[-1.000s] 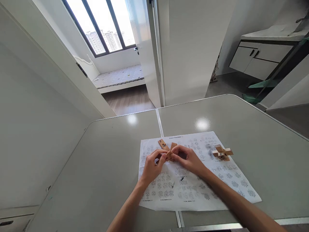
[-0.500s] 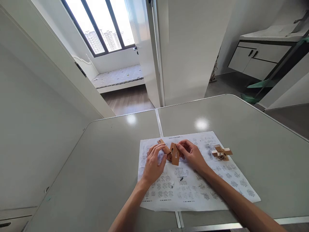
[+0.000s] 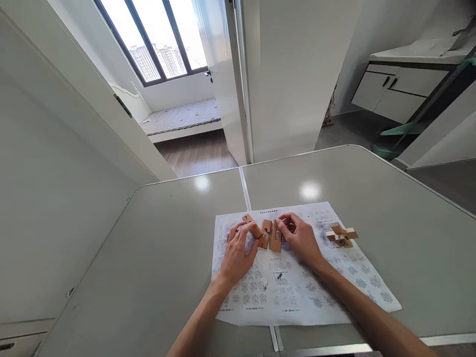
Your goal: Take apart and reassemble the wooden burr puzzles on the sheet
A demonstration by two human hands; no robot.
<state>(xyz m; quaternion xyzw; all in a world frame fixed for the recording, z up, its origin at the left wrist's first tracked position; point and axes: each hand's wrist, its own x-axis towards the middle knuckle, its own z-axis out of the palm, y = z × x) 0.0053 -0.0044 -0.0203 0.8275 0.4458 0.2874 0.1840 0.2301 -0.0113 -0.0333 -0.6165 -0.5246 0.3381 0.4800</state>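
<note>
My right hand (image 3: 300, 239) pinches the right edge of a slotted wooden puzzle piece (image 3: 275, 240), holding it tilted over the printed sheet. Just left of it lies a notched wooden piece (image 3: 265, 233), separated by a narrow gap. The curved fingers of my left hand (image 3: 238, 253) are on another wooden piece (image 3: 256, 230), its far part hidden by the fingers. Beyond them shows a wooden end with a dark mark (image 3: 247, 217); whether it belongs to the same piece I cannot tell.
A cross-shaped assembly of wooden pieces (image 3: 341, 235) stands on the right of the sheet. The paper sheet (image 3: 256, 316), printed with small diagrams, lies across the seam of the grey-green table (image 3: 156, 258). Behind the table are a door (image 3: 223, 89) and a bed (image 3: 182, 117).
My right hand has moved slightly right with the slotted piece, drawing it away from the notched piece, which now shows more fully. My left hand has barely shifted.
</note>
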